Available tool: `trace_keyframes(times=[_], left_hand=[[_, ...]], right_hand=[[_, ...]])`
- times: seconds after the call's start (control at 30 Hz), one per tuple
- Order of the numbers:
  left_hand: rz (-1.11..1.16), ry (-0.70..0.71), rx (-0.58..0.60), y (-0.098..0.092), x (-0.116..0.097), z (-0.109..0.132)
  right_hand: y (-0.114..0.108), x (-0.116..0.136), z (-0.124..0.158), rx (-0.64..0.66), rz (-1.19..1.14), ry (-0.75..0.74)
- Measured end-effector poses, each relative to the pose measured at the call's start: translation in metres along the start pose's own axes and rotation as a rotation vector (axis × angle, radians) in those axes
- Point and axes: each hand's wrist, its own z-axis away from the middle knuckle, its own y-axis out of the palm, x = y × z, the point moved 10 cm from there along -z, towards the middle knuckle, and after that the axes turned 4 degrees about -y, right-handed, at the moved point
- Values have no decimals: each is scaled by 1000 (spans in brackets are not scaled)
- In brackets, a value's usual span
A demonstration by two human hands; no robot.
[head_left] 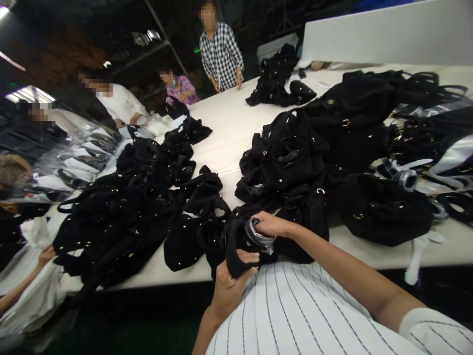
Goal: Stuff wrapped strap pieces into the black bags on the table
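Tabletop (227, 121), one. Black heaps, two, finished or not we cannot tell: right heap (295, 158), stretching from the near edge toward the far edge; left heap (121, 217), reaching the near edge. Bag (233, 254), one, at the near edge, under way in our judgement: left hand (227, 286), fingers gripping its rim. Roll (260, 240), clear, one: right hand (272, 225), fingers grasping it at the bag's mouth, not yet released.

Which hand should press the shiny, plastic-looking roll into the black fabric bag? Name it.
The right hand, likely: its fingers are on the shiny, plastic-looking roll, while the left hand grips the black fabric bag.
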Motion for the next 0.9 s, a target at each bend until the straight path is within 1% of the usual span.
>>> trace_keyframes(times=[0.07,0.1,0.2,0.27,0.33,0.4,0.47,0.5,0.53,0.57,0.67,0.7,0.73,0.77,0.8,0.83,0.9], left_hand=[[8,8,8,2,0,-1],[6,8,31,6,-1,-2],[-25,-3,148,26,-4,-12],[-54,-35,213,38,-2,-19],[-77,-95,217,42,6,-25],[-86,-156,177,39,18,-24],[-89,-199,116,29,33,-15],[-95,-215,70,21,42,-8],[-118,-238,-12,8,52,0],[-159,-272,-128,-10,64,9],[-341,-415,-568,-75,103,45],[-390,-470,-676,-91,117,55],[-427,-525,-747,-103,133,62],[-451,-579,-776,-110,150,64],[-466,-634,-773,-113,167,64],[-471,-690,-744,-112,185,61],[-459,-792,-647,-105,218,53]], right_hand=[[-7,-7,4,-27,43,8],[-11,-8,7,-42,66,2],[-16,-10,14,-41,112,-29],[-17,-18,19,-28,124,-34],[-24,-33,25,-74,172,-9],[-34,-51,35,-157,278,55],[-38,-63,45,-190,381,104],[-37,-66,50,-184,414,112],[-35,-67,54,-175,433,112],[-33,-66,57,-170,442,109],[-32,-64,63,-190,449,134],[-32,-64,64,-200,446,147],[-32,-65,63,-206,446,155],[-32,-65,62,-210,447,156],[-32,-65,61,-214,449,151],[-32,-66,60,-219,451,144],[-33,-66,60,-233,443,132]])
